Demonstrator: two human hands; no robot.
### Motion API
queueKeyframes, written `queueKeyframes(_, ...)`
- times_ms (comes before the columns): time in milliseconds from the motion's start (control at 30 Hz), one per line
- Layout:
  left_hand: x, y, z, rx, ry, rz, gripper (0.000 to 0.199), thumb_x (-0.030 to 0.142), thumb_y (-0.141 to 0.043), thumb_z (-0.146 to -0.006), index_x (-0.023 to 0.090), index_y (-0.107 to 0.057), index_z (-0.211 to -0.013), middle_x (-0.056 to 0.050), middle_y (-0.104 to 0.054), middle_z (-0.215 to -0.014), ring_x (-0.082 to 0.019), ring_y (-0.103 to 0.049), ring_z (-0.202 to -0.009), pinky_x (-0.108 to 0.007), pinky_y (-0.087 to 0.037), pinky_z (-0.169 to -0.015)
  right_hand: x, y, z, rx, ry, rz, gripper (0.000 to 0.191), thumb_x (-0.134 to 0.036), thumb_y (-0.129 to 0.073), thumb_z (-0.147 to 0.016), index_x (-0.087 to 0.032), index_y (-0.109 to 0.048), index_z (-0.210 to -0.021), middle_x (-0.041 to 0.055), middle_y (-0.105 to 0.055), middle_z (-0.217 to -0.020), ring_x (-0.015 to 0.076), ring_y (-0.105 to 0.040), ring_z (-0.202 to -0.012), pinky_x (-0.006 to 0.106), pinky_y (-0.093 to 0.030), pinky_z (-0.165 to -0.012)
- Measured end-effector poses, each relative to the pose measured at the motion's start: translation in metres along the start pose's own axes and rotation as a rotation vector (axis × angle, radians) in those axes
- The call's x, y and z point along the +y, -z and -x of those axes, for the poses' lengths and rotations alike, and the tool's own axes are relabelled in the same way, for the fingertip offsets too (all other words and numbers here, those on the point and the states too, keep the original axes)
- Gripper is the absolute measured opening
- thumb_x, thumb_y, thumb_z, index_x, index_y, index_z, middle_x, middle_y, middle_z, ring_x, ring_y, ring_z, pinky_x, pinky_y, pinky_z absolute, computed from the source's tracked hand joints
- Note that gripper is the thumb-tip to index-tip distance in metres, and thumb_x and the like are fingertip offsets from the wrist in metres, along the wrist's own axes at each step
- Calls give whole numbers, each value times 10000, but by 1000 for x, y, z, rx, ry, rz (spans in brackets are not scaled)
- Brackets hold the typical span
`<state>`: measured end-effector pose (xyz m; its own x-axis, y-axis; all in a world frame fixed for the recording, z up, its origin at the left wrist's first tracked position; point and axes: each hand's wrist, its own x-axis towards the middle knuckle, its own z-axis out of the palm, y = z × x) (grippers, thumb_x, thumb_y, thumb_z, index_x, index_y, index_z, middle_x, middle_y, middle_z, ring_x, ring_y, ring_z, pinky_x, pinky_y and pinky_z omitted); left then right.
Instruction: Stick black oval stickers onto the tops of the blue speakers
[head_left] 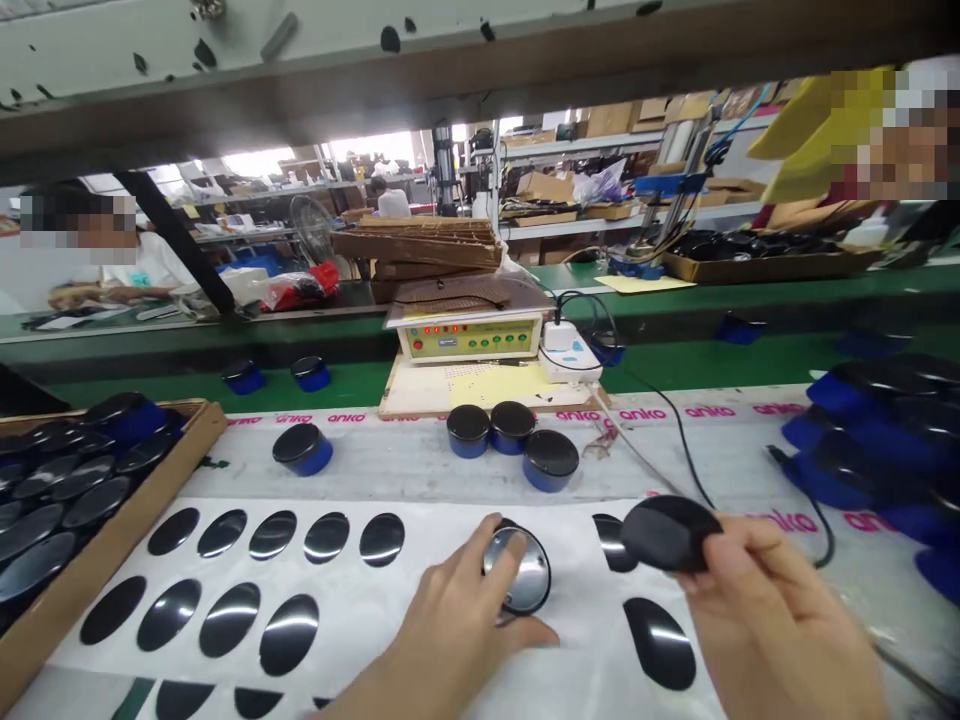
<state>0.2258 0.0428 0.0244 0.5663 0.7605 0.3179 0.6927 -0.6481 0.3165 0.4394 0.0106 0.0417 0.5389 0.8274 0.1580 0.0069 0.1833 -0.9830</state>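
Observation:
My left hand (450, 610) is closed around a round part with a silver face and black rim (535, 575), one finger lying across the face. Between thumb and fingers of my right hand (787, 610) is a thin black disc (660, 535), raised above the white sheet (360, 625). Rows of black oval-looking discs (289, 634) lie on that sheet, left and right of my hands. Behind it stand three blue round pieces with black tops (551, 460), and a single similar blue piece (302, 450) sits farther left.
A cardboard tray (202, 425) of black-topped pieces stands at left. Many blue pieces (862, 430) are stacked at right. A control box with lit digits (472, 338), a power strip (571, 358) and cables stand behind. A shelf edge (375, 75) crosses overhead. Other people work beyond.

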Motion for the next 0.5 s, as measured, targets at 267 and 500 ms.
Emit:
queueKeyframes(267, -6, 11, 19, -57, -187, 111, 578, 130, -548, -804, 137, -395, -1361, -213, -573, -1283, -250, -662, -1046, -304, -575, -862, 21, -47, 35, -166, -445, -454, 243, -434, -701, -761, -235, -570, -809, -21, -515, -744, 117, -485, -661, 218, -483, -609)
queueKeyframes(500, -3, -11, 19, 164, -275, 98, 628, 64, -482, -742, 132, -372, -1356, -193, -653, -1156, -237, -703, -939, -271, -623, -692, 19, -55, 37, 36, -332, -403, 265, -437, -692, -760, -228, -530, -755, -45, -442, -658, 107, -414, -577, 188, -422, -531)
